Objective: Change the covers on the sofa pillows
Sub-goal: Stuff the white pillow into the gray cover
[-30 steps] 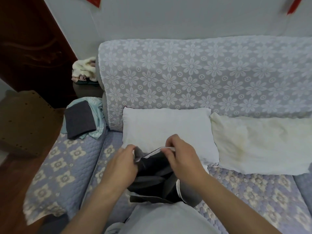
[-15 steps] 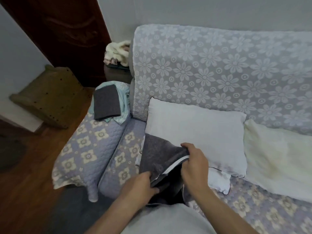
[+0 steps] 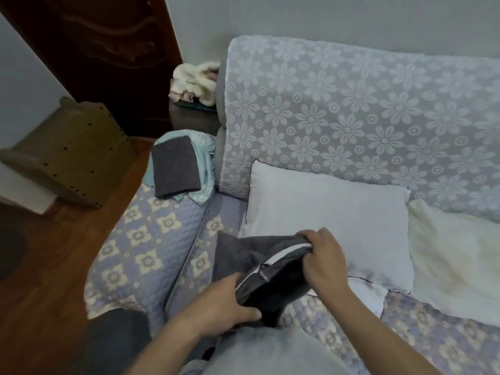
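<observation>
A dark grey pillow cover [image 3: 243, 255] with a white zipper edge is stretched between both hands above the sofa seat. My left hand [image 3: 227, 301] grips its lower edge by the zipper. My right hand [image 3: 322, 258] pinches the upper end of its mouth. Behind it a bare white pillow [image 3: 324, 212] leans on the flowered backrest, and a cream pillow [image 3: 454, 255] lies to its right. A second folded grey cover [image 3: 174, 166] rests on pale blue cloth on the left armrest.
The sofa [image 3: 351, 109] has a lilac flowered throw and a quilted seat pad. A wooden stool [image 3: 70, 150] stands on the brown floor at left, near a dark door [image 3: 102, 50]. Fluffy cream cloth [image 3: 194, 82] sits on a side table behind the armrest.
The view has swung left and down. My hands have drawn apart, the left low and the right higher, pulling the grey cover's zippered mouth out long.
</observation>
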{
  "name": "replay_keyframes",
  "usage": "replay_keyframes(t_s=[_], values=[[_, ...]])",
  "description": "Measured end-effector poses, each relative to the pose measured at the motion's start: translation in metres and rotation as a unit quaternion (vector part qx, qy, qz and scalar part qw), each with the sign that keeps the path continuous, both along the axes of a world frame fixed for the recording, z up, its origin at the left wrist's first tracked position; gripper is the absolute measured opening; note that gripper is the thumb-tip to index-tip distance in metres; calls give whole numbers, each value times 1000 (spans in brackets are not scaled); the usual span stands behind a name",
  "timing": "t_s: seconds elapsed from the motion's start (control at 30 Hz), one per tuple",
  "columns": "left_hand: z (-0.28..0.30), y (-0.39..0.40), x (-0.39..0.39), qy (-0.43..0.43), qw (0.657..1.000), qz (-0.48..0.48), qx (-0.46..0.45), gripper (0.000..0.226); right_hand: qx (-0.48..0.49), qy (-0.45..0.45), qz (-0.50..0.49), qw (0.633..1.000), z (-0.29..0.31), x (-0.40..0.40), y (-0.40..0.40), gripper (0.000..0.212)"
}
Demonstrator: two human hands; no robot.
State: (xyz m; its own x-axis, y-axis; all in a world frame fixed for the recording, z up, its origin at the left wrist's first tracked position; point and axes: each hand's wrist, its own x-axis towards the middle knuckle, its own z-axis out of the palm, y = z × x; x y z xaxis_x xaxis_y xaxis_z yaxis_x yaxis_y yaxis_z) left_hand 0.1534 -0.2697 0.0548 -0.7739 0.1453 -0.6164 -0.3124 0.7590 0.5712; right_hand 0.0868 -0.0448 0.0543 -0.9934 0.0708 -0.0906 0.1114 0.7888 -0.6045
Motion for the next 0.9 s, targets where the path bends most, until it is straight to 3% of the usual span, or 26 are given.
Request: replay_keyframes(t_s=[0.07,0.1,0.2,0.3,0.37,0.43,0.5,0.53,0.6,0.67,0.77,0.9], values=[[-9,-5,-7,55,996,24,-59,16,-88,11,34,995,9,0,-17,49],[-12,-11,-11,72,994,76,-38,20,-139,-21,37,989,13,1,-26,48],[-8,-34,-32,93,952,261,130,45,-190,-104,65,974,14,8,-40,45],[10,-47,-46,66,889,377,252,40,-151,-140,154,966,18,18,-54,19],[17,-57,-52,108,881,381,259,35,-10,-126,209,970,17,25,-64,24],[21,-68,-55,125,899,324,267,31,72,-69,135,986,13,19,-74,32],[19,-78,-55,107,958,165,207,17,-3,-23,-5,1000,15,6,-74,50],[17,-82,-55,75,983,51,157,20,-32,5,-47,998,17,-2,-73,53],[9,-86,-55,45,994,-85,57,19,-77,33,-60,995,25,-12,-77,52],[4,-94,-58,94,993,-47,56,15,-142,2,-52,989,33,-14,-91,50],[15,-103,-63,113,973,68,191,20,-201,-48,-45,977,31,-11,-105,50],[32,-100,-75,17,873,281,397,24,-199,-87,1,976,28,-1,-110,37]])
